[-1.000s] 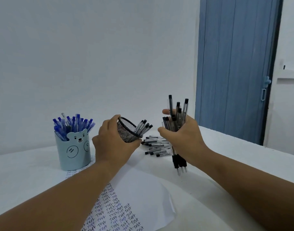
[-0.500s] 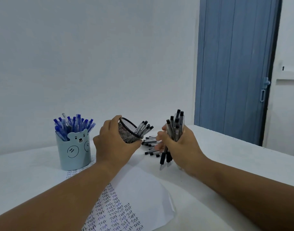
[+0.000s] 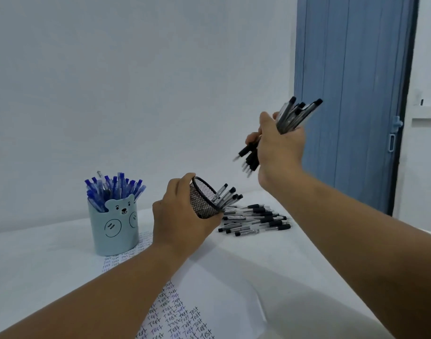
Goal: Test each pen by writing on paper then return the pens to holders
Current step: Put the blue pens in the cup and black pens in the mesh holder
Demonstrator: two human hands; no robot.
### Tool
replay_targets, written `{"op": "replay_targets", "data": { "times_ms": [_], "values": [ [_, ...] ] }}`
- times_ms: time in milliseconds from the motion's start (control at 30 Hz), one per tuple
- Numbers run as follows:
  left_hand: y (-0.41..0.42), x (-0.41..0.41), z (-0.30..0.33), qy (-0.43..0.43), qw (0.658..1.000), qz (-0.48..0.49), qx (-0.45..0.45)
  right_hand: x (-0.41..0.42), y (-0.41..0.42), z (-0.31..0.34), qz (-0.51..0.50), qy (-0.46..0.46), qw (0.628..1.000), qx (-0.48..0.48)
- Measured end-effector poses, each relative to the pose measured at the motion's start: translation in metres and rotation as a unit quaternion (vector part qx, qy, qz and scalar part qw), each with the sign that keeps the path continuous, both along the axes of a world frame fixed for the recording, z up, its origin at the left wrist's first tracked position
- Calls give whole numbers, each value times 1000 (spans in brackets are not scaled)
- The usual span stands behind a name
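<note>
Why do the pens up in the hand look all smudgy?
In the head view, the bundle of black pens in the right hand shows motion blur, mostly at the tips; the blue pens in the bear holder look sharp, and the door leans from wide-angle distortion.

Premises: a plain indoor room, of a home or small office type; which of the two cannot be told. Evidence: bare white wall (image 3: 136, 81); blue panelled door (image 3: 351, 94) with a handle, at right; white table (image 3: 26, 265) bearing stationery only — a bear-face holder (image 3: 115, 228) of blue pens, loose black pens (image 3: 256, 220), and paper (image 3: 221, 289) covered in handwritten "Test".
</note>
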State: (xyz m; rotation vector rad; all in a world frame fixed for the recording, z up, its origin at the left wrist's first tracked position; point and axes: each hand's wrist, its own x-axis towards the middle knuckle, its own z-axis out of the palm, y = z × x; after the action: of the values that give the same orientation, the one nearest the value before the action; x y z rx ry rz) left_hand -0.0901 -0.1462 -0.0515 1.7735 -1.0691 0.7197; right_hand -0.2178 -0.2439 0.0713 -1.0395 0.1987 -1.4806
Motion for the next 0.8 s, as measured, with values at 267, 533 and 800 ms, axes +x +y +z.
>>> {"op": "replay_targets", "data": {
  "times_ms": [267,533,800],
  "values": [
    [-1,-2,1,-8,1000,17,-10,37,19,-24,0,74,997,-28],
    [-2,1,3,66,997,8,-42,45,14,-38,5,203,977,-71],
    [-3,-2,4,112,993,7,-39,41,24,-57,116,263,956,58]
  ]
}}
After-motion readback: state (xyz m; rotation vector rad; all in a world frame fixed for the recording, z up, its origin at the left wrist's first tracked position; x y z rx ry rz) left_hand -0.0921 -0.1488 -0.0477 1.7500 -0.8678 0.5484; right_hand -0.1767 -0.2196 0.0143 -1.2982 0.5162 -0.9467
